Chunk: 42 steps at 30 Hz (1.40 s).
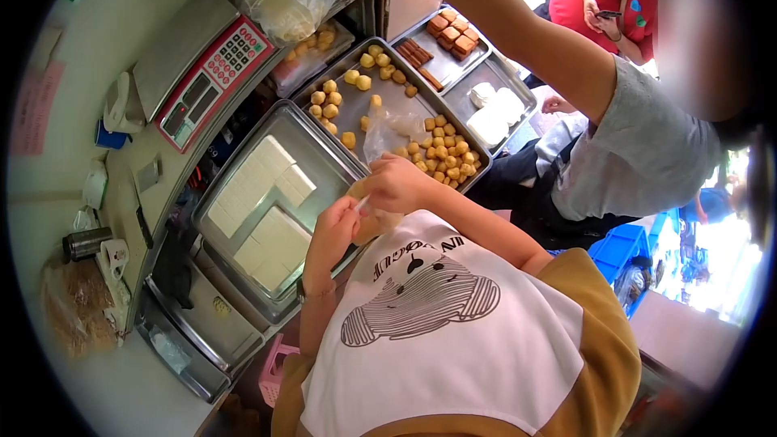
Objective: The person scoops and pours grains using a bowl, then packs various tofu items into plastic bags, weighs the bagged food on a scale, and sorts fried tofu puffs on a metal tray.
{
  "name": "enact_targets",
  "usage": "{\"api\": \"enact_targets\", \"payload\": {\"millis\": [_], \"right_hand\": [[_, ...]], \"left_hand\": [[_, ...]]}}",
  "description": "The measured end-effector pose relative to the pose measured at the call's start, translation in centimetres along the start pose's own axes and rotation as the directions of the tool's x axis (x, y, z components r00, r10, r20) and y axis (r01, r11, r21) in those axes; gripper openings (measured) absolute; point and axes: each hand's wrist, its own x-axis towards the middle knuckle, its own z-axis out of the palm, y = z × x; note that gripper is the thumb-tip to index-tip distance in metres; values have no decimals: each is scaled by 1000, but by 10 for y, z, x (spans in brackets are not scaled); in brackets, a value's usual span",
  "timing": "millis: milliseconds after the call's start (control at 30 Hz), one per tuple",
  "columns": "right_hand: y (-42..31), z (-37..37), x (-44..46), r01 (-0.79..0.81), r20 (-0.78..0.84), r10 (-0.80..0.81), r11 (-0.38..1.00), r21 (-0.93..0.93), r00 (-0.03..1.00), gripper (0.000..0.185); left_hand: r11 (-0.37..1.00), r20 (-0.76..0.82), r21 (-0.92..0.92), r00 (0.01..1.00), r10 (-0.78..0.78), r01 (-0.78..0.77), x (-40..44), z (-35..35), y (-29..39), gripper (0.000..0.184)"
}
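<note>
Narrow pinch: your left hand (328,236) and right hand (394,184) meet on what looks like a small plastic bag (375,229), just off the near edge of the slab tray (334,186); it should be light, soft and a little slippery, best held by its gathered neck; count one bag between your hands, one crumpled clear bag (388,136) inside the ball tray's (391,99) near edge, two groups of white slabs (271,249), yellow balls (453,160) too crowded to number.

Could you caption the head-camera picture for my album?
Left hand and right hand close together near metal trays of white slabs and small yellow pieces.
</note>
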Motion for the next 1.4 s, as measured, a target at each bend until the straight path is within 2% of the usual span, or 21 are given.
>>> {"api": "enact_targets", "payload": {"millis": [67,133,200,267,400,467,500,533,600,667,700,733,767,800,867,1000,1133,1200,1267,1333,1400], "right_hand": [[-1,-3,-6,-120,-17,123,987,107,992,13],[-1,-4,-11,-142,-24,161,927,346,987,16],[-3,-9,-17,-164,-29,209,837,522,977,19],[-4,-14,-22,-212,-25,265,821,530,964,21],[-14,-36,-30,-364,31,397,802,474,917,20],[-9,-33,-35,-282,-134,383,837,469,914,19],[-10,-36,-36,-264,-205,398,838,477,894,19],[-10,-39,-39,-247,-273,412,840,483,869,20],[12,-44,-55,-371,-285,518,819,439,807,21],[29,-49,-71,-443,-333,630,752,488,702,21],[37,-53,-79,-371,-406,593,780,504,695,19],[43,-57,-88,-406,-444,618,774,485,649,19],[48,-62,-97,-442,-478,639,766,466,603,19],[53,-66,-104,-476,-512,652,759,445,559,19],[66,-73,-120,-468,-505,736,677,568,452,19],[108,-85,-140,-368,-685,672,735,570,283,17],[177,-94,-161,-319,-740,670,715,622,56,18],[226,-95,-178,-320,-684,727,635,703,-61,18],[266,-94,-192,-356,-656,748,589,726,-100,17],[301,-93,-204,-386,-549,818,458,801,-168,17],[339,-88,-222,-305,-485,860,425,852,-158,16]], "left_hand": [[998,28,-66,999,22,-20,3,2,10,15],[984,36,-169,997,68,-61,8,9,18,15],[992,45,-54,992,114,-111,15,13,17,13],[978,-8,135,987,162,-160,21,19,17,13],[916,-52,332,965,256,-225,34,21,18,17],[872,-18,393,946,324,-291,39,26,20,21],[900,-28,341,954,300,-273,41,30,19,28],[877,-13,338,930,368,-343,46,31,22,33],[847,-55,236,863,502,-477,34,32,53,36],[654,-90,317,665,742,-687,0,33,113,31],[452,-97,374,451,887,-810,-20,26,135,30],[257,-324,-5,245,914,-966,-33,26,148,37],[-130,-521,-242,16,853,-962,-47,27,162,44],[-320,-529,-257,-144,836,-912,-57,24,177,43],[-313,-286,-235,-243,927,-920,-80,18,204,42],[-318,-193,-207,-280,940,-925,-93,23,225,40],[-306,-174,-193,-274,946,-932,-87,34,232,38],[-290,-164,-188,-262,951,-938,-78,43,235,37],[-280,-155,-179,-254,955,-943,-73,49,237,36],[-268,-138,-167,-247,959,-949,-67,58,240,35],[-247,-128,-154,-229,965,-957,-61,63,244,34]]}}
